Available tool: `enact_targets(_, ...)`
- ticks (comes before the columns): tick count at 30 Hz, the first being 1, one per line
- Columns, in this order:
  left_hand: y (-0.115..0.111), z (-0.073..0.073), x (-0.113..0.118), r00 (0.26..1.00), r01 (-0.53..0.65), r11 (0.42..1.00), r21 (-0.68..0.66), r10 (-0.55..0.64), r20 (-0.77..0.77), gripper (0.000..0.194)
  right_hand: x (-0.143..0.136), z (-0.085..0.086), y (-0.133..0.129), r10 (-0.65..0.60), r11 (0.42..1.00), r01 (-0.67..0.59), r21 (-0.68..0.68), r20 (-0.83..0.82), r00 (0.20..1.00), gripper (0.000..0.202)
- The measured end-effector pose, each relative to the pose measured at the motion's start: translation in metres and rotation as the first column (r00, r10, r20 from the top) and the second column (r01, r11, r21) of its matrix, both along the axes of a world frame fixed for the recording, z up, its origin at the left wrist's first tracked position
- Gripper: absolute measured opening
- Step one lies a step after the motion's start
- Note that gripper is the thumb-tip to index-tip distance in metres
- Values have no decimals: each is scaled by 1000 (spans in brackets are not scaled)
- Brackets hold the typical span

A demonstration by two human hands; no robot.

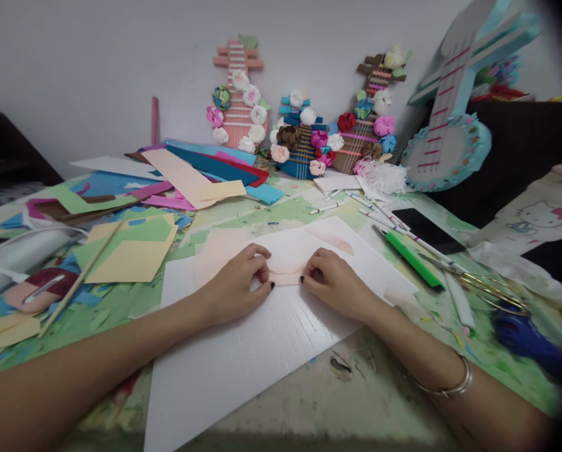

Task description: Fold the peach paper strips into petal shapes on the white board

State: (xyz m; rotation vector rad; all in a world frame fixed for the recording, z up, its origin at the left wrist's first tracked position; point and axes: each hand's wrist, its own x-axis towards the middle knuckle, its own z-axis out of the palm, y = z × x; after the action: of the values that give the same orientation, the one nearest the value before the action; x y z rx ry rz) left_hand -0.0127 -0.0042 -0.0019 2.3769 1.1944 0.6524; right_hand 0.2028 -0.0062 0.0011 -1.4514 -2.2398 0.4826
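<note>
Head view: a pale pink paper strip (285,274) was pinched at its ends by the left hand (236,285) and right hand (335,282), fingers closed, on a white foam board (243,358).

left hand (236,282): fingers curled, pinching | right hand (335,282): fingers curled, pinching | forearms converge, hands near, apart

The white board (243,351) under the hands looks like ribbed plastic or foam sheet, faintly glossy. On it lies a pale pink strip (285,276) of soft, matt paper or felt. The table cover (120,301) is worn and rough, littered with matt coloured paper sheets (130,251). The bracelet (450,384) is shiny metal. The green pen (412,258) is smooth plastic.
</note>
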Motion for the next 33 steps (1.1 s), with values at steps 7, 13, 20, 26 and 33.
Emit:
enact_targets(7,0,0,0,999,-11,998,-69,13,30,13,0,1,0,9,1000,-9,-4,-2,1000,9)
enact_targets(13,-1,1,1,1000,-16,999,-48,17,17,17,0,1,-1,14,1000,-14,8,-10,1000,10)
enact_targets(20,-1,0,4,1000,-23,999,-25,23,-16,9,0,1,0,16,1000,-16,10,-15,1000,11)
enact_targets(26,-1,-3,4,1000,-17,999,30,17,-2,6,1,-1,0,3,1000,-2,12,-37,999,8)
enact_targets(33,-4,-5,4,996,85,973,214,-82,-22,18,0,0,-4,247,944,-240,227,-4,969,23)
